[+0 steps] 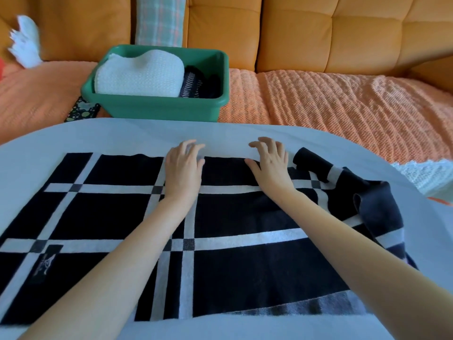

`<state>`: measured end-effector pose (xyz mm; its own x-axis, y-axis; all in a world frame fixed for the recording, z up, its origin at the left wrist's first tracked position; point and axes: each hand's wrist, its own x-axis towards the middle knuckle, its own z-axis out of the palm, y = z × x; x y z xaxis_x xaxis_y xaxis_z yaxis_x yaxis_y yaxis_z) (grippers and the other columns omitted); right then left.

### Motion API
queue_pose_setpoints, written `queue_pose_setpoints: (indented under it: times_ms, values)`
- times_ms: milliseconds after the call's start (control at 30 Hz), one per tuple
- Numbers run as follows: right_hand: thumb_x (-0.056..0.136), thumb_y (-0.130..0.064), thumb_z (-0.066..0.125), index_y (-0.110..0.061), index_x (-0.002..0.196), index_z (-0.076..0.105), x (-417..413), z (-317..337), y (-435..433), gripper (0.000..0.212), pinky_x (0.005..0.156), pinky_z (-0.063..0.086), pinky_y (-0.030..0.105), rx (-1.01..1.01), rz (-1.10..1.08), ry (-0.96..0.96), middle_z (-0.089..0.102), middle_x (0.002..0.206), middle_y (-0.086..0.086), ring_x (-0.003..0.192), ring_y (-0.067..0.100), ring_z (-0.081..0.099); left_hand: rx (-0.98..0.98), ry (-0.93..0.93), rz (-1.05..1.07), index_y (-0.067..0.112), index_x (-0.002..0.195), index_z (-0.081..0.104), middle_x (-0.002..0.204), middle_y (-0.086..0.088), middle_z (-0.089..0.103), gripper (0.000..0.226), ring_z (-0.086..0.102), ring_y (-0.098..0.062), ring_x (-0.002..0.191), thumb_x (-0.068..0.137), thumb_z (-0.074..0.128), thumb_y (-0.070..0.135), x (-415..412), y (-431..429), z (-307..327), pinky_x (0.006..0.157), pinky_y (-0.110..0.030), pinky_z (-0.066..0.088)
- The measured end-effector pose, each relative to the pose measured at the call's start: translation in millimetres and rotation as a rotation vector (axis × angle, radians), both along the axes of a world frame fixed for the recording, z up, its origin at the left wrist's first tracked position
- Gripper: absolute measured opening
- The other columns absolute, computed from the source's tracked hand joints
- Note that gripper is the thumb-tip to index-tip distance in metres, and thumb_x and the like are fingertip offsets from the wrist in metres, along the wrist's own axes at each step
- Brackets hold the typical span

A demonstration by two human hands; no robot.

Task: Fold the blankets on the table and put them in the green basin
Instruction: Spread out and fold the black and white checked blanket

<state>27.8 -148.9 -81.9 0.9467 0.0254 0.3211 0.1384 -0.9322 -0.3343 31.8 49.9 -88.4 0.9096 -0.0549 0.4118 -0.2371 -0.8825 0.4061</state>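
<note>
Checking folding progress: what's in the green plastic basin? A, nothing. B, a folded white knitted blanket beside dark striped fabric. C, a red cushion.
B: the green plastic basin holds a folded white knitted blanket, with dark striped fabric beside it.

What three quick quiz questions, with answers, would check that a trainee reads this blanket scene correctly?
1. True or false: the green basin is empty.
2. Which end of the black blanket is bunched up? A) its left end B) its right end C) neither
3. Fill in: the left hand and right hand rest at the blanket's ___ edge.

Key: 1 false, it holds a white blanket and a dark striped blanket; 2 B; 3 far.
</note>
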Motion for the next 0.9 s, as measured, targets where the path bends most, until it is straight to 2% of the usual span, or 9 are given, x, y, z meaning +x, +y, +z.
queue_pose_setpoints:
  times_ms: [67,133,233,300,400,533,667,767,900]
  values:
    - [0.093,-0.024,0.053,-0.015,0.122,0.055,-35,10,-9,0.031,0.103,0.027,0.037,0.084,0.066,-0.077,0.043,0.136,0.006,0.122,0.024,0.032,-0.094,0.022,-0.117,0.011,0.117,0.061,0.126,-0.006,0.054,0.027,0.049,-0.026,0.115,0.091,0.057,0.011,-43,-18,7,0.101,-0.038,0.036]
    - [0.093,-0.030,0.049,-0.017,0.117,0.058,-83,19,-23,0.029,0.103,0.026,0.027,0.113,0.156,-0.111,0.046,0.132,0.001,0.118,0.018,0.033,-0.138,0.039,-0.239,0.013,0.113,0.064,0.125,-0.002,0.056,0.025,0.050,-0.021,0.117,0.089,0.060,0.011,-90,-36,5,0.104,-0.035,0.037]
    - [0.091,-0.038,0.048,-0.020,0.110,0.061,-167,23,-51,0.029,0.100,0.028,0.012,0.120,0.246,-0.041,0.048,0.122,-0.008,0.114,0.009,0.042,-0.141,0.091,-0.377,0.016,0.117,0.063,0.131,0.000,0.054,0.029,0.046,-0.016,0.126,0.088,0.059,0.019,-150,-52,-10,0.111,-0.038,0.029]
    - [0.092,-0.046,0.046,-0.022,0.109,0.061,-217,17,-67,0.033,0.095,0.036,0.012,0.108,0.294,0.029,0.049,0.116,-0.013,0.109,0.005,0.049,-0.133,0.112,-0.436,0.020,0.120,0.061,0.134,0.006,0.052,0.033,0.042,-0.009,0.128,0.090,0.051,0.031,-177,-58,-10,0.113,-0.030,0.024]
    - [0.094,-0.050,0.038,-0.026,0.113,0.061,-258,6,-83,0.038,0.090,0.044,0.018,0.041,0.307,0.076,0.051,0.117,-0.015,0.107,0.001,0.051,-0.115,0.140,-0.509,0.027,0.114,0.062,0.117,0.016,0.057,0.032,0.049,-0.002,0.112,0.087,0.051,0.041,-204,-66,2,0.099,-0.018,0.034]
    - [0.085,-0.021,0.067,-0.020,0.112,0.065,-248,2,-97,0.027,0.086,0.045,0.018,0.037,0.168,-0.014,0.059,0.112,-0.010,0.104,0.004,0.049,0.004,0.141,-0.547,0.026,0.102,0.066,0.099,0.015,0.061,0.023,0.054,-0.009,0.094,0.081,0.068,0.035,-214,-76,6,0.081,-0.027,0.048]
    - [0.072,-0.016,0.080,-0.019,0.095,0.073,-239,-2,-103,0.025,0.071,0.055,0.024,-0.102,0.195,-0.033,0.066,0.099,-0.008,0.093,0.008,0.058,0.047,0.108,-0.522,0.025,0.090,0.070,0.086,0.014,0.060,0.023,0.057,-0.009,0.080,0.069,0.080,0.029,-214,-79,8,0.064,-0.023,0.049]
    - [0.083,-0.026,0.065,-0.021,0.091,0.075,-241,-1,-109,0.013,0.066,0.052,0.017,-0.192,0.243,-0.084,0.069,0.098,-0.010,0.089,0.007,0.064,0.097,0.024,-0.551,0.023,0.079,0.072,0.079,0.014,0.061,0.021,0.058,-0.007,0.072,0.063,0.085,0.024,-215,-81,11,0.053,-0.018,0.048]
    - [0.087,-0.029,0.046,-0.020,0.088,0.076,-239,-4,-113,0.032,0.062,0.051,0.014,-0.230,0.280,-0.153,0.072,0.096,-0.010,0.083,0.005,0.066,0.151,-0.071,-0.540,0.019,0.070,0.070,0.075,0.012,0.063,0.019,0.059,-0.006,0.067,0.060,0.083,0.008,-218,-83,9,0.045,-0.019,0.048]
